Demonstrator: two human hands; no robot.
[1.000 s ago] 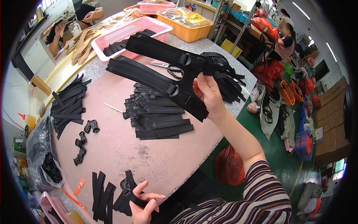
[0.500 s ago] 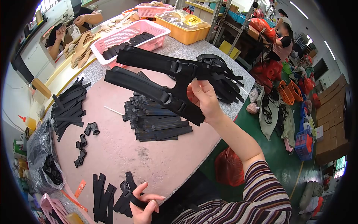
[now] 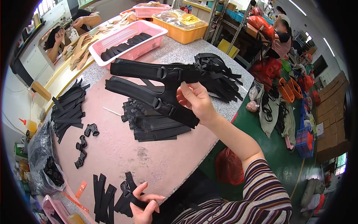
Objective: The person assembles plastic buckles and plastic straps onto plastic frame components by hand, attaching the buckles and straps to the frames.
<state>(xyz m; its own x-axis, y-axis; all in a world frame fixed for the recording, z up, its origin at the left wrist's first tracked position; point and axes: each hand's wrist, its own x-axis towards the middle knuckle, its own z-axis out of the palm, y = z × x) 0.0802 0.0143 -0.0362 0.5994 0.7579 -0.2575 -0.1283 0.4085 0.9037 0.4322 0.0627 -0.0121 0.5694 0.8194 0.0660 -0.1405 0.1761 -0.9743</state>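
Above the table, my right hand is closed on a black padded strap piece. Two long padded arms point left from it, and black plastic buckles sit along both. Near the table's front edge, my left hand pinches a black webbing strap, with a black buckle on it; its outer fingers are loosely spread. Below the raised piece lies a stack of black webbing strips. More cut black strips rest beside my left hand.
Loose black buckles and a pile of black straps lie at the left. Behind stand a pink basket and a yellow bin. Tangled straps occupy the far right corner. A co-worker's hands show top left.
My right hand has shifted slightly left and down, and the padded strap piece has turned a little, its upper arm now more level. My left hand stays in place.
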